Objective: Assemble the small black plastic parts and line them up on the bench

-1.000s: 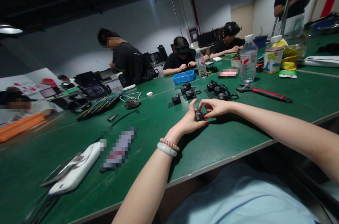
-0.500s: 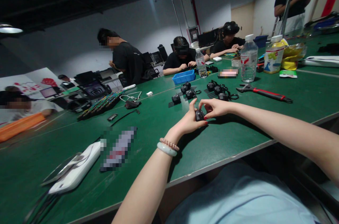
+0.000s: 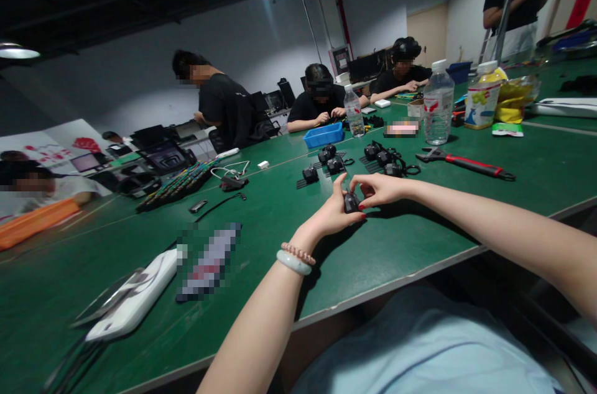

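Observation:
Between my two hands is a small black part [image 3: 351,202] with a rounded body; its exact kind is hard to make out. My left hand [image 3: 333,210] grips it from the left, thumb in front and fingers behind. On the other side, the fingertips of my right hand [image 3: 380,187] pinch it. Just beyond lie several similar black parts with thin black strips, one group [image 3: 334,164] to the left and another group [image 3: 383,156] to the right. An adjustable wrench [image 3: 469,165] with a red and black handle lies right of my right hand.
Two plastic bottles, a clear bottle [image 3: 438,105] and a yellow-labelled bottle [image 3: 481,99], stand behind the wrench. A blue tray [image 3: 323,135] sits farther back. A white power strip [image 3: 135,297] with cables lies left on the green table [image 3: 261,313]. Other people sit across.

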Demonstrator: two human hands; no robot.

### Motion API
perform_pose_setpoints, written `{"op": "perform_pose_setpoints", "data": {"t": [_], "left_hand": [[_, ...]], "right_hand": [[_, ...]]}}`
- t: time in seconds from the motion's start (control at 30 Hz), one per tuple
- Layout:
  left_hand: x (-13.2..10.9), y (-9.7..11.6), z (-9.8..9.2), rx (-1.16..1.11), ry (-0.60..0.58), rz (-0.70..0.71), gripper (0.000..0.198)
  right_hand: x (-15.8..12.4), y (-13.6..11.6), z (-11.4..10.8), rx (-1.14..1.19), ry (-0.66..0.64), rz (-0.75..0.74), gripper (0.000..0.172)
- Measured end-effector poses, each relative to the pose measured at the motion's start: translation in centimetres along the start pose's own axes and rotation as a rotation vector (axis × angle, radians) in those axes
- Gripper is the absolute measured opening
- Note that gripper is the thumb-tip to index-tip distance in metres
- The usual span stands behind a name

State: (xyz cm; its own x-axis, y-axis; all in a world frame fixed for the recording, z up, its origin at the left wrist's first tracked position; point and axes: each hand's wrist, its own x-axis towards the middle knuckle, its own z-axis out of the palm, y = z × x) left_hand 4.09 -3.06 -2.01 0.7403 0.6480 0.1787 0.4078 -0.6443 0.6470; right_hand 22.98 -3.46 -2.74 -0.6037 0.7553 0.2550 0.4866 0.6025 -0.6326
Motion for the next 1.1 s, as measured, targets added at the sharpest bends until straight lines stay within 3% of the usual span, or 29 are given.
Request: {"op": "perform_pose_setpoints", "data": {"t": [1.1], "left_hand": [[-0.04, 0.24, -0.06, 0.030, -0.010, -0.031, 0.093]], "right_hand": [[0.24, 0.40, -0.14, -0.028, -0.037, 0.040, 0.038]]}}
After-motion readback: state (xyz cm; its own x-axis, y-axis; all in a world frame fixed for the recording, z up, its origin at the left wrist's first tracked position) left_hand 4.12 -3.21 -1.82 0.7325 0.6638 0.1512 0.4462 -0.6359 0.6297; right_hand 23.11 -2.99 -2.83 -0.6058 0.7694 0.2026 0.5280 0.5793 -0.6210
